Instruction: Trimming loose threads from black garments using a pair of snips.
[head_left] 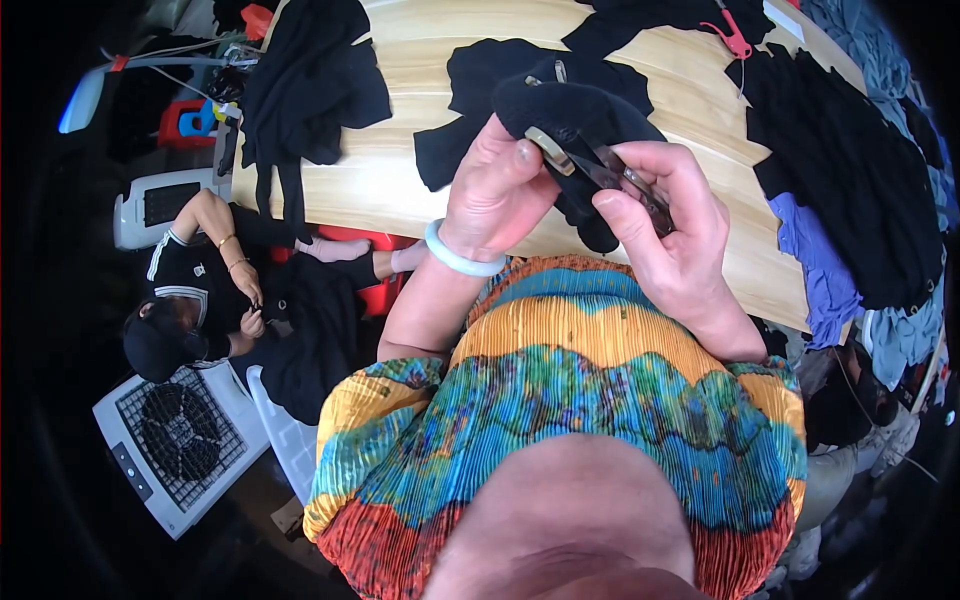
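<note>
black garment [590,115] pinched in left hand [495,190] grip, right hand [665,235] grip clamped on snips [610,172]

Black cloth [580,115], pale green bangle [458,258]

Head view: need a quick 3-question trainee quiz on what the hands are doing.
1. True or false: the left hand presses a black cloth and touches small snips.
2. What is on the left wrist? A) watch B) pale green bangle C) nothing
3. Fill in: the cloth piles lie on a ____ table.

Key: 1 true; 2 B; 3 wooden. The right hand pinches the snips' other end over the cloth.
</note>
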The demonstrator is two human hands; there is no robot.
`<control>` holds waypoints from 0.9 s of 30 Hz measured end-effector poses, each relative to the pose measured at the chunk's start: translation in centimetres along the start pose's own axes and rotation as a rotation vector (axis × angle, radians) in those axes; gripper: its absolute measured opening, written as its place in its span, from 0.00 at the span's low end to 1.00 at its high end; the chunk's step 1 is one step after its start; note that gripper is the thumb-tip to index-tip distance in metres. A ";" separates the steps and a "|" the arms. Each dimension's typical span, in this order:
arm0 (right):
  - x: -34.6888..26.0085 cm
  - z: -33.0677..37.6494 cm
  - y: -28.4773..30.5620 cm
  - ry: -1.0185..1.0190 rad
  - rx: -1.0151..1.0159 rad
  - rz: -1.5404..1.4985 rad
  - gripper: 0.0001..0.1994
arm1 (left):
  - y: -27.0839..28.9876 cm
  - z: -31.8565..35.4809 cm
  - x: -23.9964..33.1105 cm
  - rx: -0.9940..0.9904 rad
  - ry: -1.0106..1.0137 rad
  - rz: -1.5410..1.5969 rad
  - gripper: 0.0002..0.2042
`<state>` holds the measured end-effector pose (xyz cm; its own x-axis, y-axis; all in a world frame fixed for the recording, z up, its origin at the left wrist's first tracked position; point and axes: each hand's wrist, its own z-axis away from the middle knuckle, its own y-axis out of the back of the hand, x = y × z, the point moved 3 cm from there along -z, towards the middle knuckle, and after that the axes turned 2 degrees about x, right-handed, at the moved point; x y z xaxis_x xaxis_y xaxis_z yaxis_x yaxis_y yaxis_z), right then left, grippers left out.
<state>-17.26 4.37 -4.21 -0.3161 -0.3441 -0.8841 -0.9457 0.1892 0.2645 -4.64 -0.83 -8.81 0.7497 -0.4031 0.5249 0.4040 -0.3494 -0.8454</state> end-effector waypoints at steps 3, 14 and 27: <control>0.0 -0.2 -0.1 0.016 0.016 -0.001 0.12 | 0.0 -0.1 -0.1 -0.013 0.011 -0.018 0.18; 0.4 -0.8 -0.8 -0.056 0.023 -0.006 0.09 | 1.1 -0.3 -0.3 0.016 0.028 -0.001 0.18; 3.3 -1.7 0.1 -0.143 0.063 -0.388 0.18 | 1.1 -0.6 0.3 0.034 0.200 0.261 0.19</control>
<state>-18.49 1.69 -6.45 0.0803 -0.2707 -0.9593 -0.9847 0.1279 -0.1186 -4.26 -1.82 -9.47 0.7137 -0.6345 0.2967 0.2322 -0.1853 -0.9549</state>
